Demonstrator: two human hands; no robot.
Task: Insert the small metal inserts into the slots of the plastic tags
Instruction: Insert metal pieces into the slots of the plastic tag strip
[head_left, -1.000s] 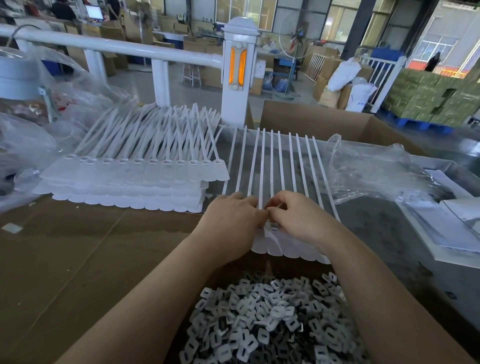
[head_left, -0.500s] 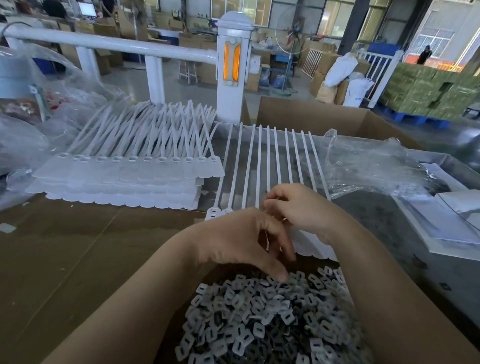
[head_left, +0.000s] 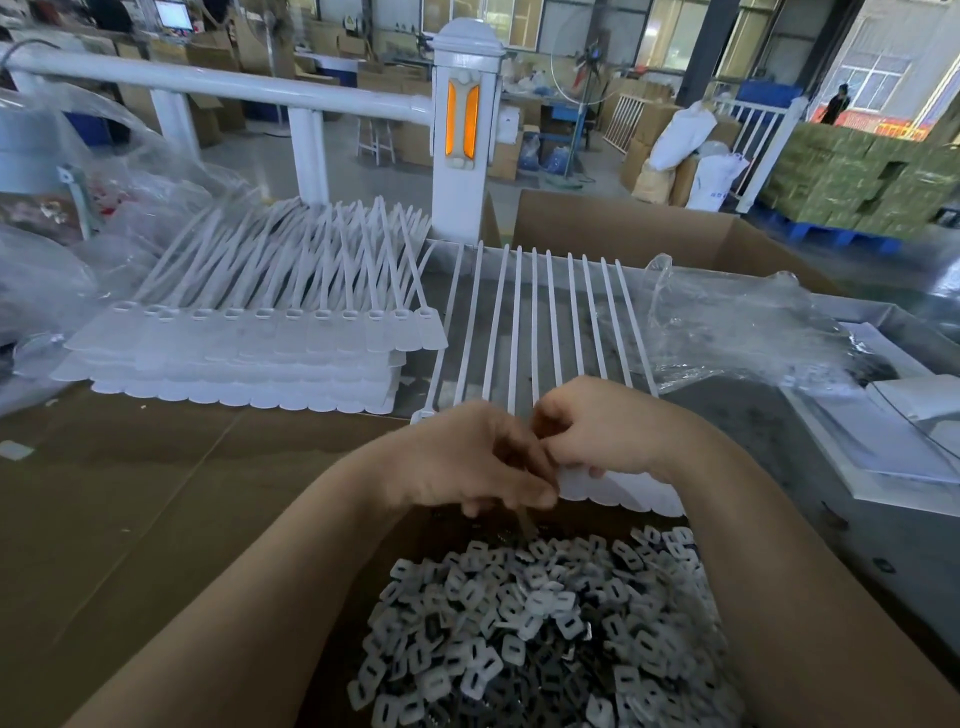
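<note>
I observe the left hand (head_left: 470, 460) and right hand (head_left: 605, 428) meeting over the near end of a row of white plastic strap tags (head_left: 540, 322) laid side by side on the grey bench (head_left: 753, 415). Both sets of fingers are curled inward toward one another; what they pinch I cannot tell, since the contact point is hidden and blurred. The supply of small grey metal inserts (head_left: 540, 623) lies heaped in the open brown cardboard box (head_left: 810, 623) just below the hands. To the left sits a layered stack of white tags (head_left: 249, 343), which I judge to be finished work. In my assessment the current row is only partly fitted, and the insert heap remains large.
</note>
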